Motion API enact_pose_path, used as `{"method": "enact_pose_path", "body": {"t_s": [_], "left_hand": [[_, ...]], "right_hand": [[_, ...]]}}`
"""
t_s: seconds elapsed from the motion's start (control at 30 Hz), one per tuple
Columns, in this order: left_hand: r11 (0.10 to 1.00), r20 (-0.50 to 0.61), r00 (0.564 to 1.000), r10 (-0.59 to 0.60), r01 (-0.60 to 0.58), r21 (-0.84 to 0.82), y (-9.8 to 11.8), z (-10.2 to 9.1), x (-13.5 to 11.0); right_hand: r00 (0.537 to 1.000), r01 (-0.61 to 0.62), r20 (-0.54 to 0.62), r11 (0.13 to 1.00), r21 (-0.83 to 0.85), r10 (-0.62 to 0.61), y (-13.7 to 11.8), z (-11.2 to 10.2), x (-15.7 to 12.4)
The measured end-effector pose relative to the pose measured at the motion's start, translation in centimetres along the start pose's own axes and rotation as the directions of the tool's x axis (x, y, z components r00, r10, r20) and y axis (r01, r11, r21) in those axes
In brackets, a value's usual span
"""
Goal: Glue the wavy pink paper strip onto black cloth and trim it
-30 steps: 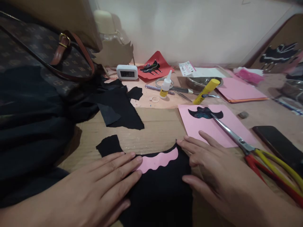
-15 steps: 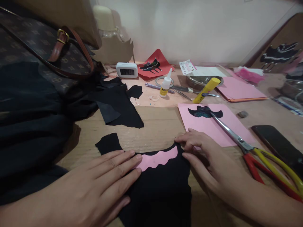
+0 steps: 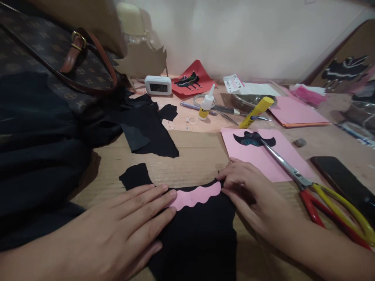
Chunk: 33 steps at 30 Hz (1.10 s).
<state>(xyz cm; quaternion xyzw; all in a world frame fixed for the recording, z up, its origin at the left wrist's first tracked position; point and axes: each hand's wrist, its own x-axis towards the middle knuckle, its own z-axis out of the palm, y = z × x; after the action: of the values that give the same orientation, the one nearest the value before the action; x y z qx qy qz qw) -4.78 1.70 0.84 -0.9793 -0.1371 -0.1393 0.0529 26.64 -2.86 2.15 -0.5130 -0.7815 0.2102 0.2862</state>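
A pink paper strip point(image 3: 196, 196) with a wavy lower edge lies on a piece of black fabric point(image 3: 202, 242), just below the fabric's curved top edge. My left hand point(image 3: 129, 222) rests flat over the strip's left end, fingers stretched out, and hides that part. At the strip's right tip, the thumb and index finger of my right hand point(image 3: 249, 191) close on the edge of the black fabric. That tip is partly covered by the fingers.
Scissors point(image 3: 295, 173) lie across pink paper point(image 3: 263, 164) with a black cutout point(image 3: 249, 138). A phone point(image 3: 340, 175) is at right. Behind stand a glue bottle point(image 3: 206, 103) and yellow glue stick point(image 3: 256, 112). Black scraps point(image 3: 152, 136) and a bag point(image 3: 35, 50) are left.
My right thumb and index finger have drawn closer together at the fabric's edge, beside the strip's right tip. My left hand stays in place.
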Motion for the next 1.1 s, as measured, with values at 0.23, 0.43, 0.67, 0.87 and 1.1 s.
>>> {"method": "enact_pose_path", "body": {"t_s": [0.23, 0.43, 0.67, 0.87, 1.1], "left_hand": [[1.0, -0.008, 1.0, 0.002, -0.002, 0.001, 0.04, 0.13, 0.04], [1.0, -0.002, 1.0, 0.003, -0.003, 0.008, 0.01, 0.14, -0.05], [1.0, 0.004, 1.0, -0.001, 0.001, 0.001, 0.07, 0.17, 0.07], [1.0, 0.0, 1.0, -0.002, 0.002, 0.005, 0.2, 0.12, 0.12], [1.0, -0.001, 1.0, 0.002, -0.002, 0.008, 0.19, -0.28, 0.54]], "right_hand": [[1.0, 0.003, -0.017, 0.999, -0.033, -0.003, -0.03, -0.07, -0.26], [1.0, -0.027, 0.006, 1.0, 0.005, 0.027, -0.02, -0.06, -0.12], [1.0, 0.001, 0.017, 1.0, 0.006, -0.001, 0.02, -0.17, -0.1], [0.999, 0.034, 0.014, 0.998, 0.054, -0.034, -0.22, -0.09, 0.06], [1.0, -0.012, 0.02, 0.999, 0.048, 0.011, -0.34, -0.19, -0.06]]}}
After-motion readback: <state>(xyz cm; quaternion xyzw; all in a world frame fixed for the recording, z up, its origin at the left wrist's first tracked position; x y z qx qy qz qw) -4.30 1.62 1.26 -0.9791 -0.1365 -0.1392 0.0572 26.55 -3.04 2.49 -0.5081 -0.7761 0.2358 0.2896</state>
